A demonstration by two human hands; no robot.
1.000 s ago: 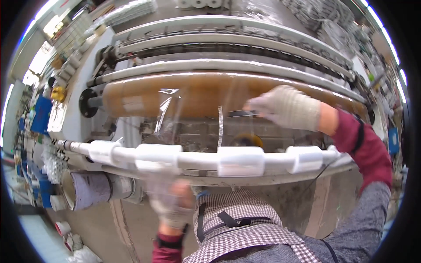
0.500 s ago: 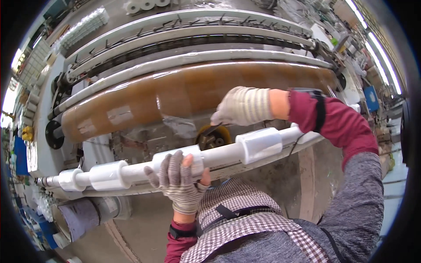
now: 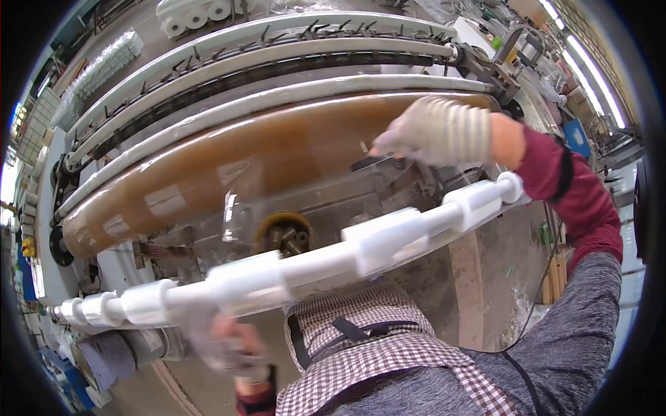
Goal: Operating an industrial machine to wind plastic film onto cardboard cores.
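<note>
Alongside the brown roller (image 3: 277, 145), a shaft (image 3: 316, 265) supports white rolls (image 3: 385, 239); our right hand (image 3: 437, 132) pinches a dark tool (image 3: 363, 164); our blurred left hand (image 3: 227, 345)'s grip we cannot tell.

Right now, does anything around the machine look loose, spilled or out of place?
Yes: a loose strip of clear film hangs at the lower edge of the brown roller, rather than lying flat against it. Pale scraps also litter the floor toward the picture's right, looking untidy.

White rolls (image 3: 385, 236) along pale bar (image 3: 318, 266)
</note>
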